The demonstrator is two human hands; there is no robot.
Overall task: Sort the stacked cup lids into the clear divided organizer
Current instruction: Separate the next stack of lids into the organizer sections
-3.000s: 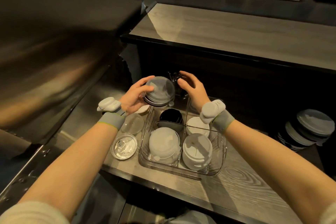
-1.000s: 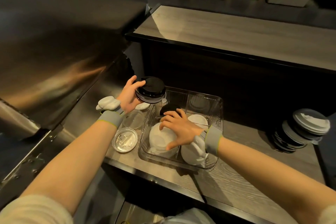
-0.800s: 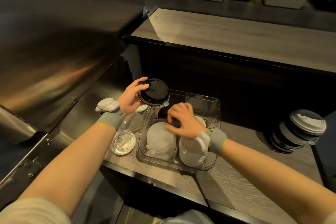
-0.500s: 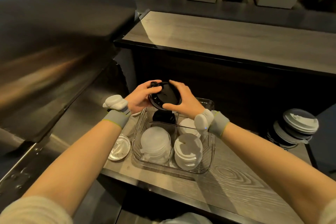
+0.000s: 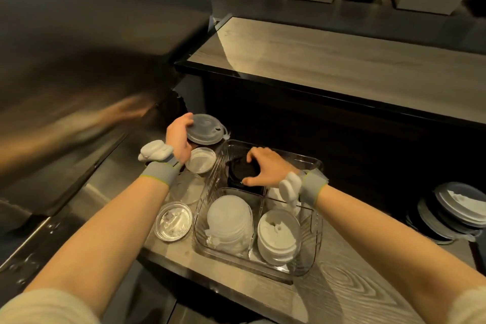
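You are partway through the sorting, by the look of it. Your right hand (image 5: 265,168) curls its fingers round a black lid (image 5: 242,172) and holds it low in the far-left compartment of the organizer (image 5: 315,221), on or just above other dark lids there; I cannot tell whether it has been set down. The near-left compartment holds a pile of cloudy lids (image 5: 228,221), the near-right one a pile of white lids (image 5: 278,237), and more white shows in the far-right compartment, mostly hidden behind your wrist.

Your left hand (image 5: 178,139) grips the stack (image 5: 205,130) just above and to the left of the organizer, in the middle of the frame. A cloudy lid tops it, with something dark beneath, so I judge it has more to give.

Several clear lids (image 5: 173,221) lie loose on the counter (image 5: 355,292) left of the organizer, and another pile of lids (image 5: 457,208) lies on its side at the right edge of the frame. Those look unsorted.
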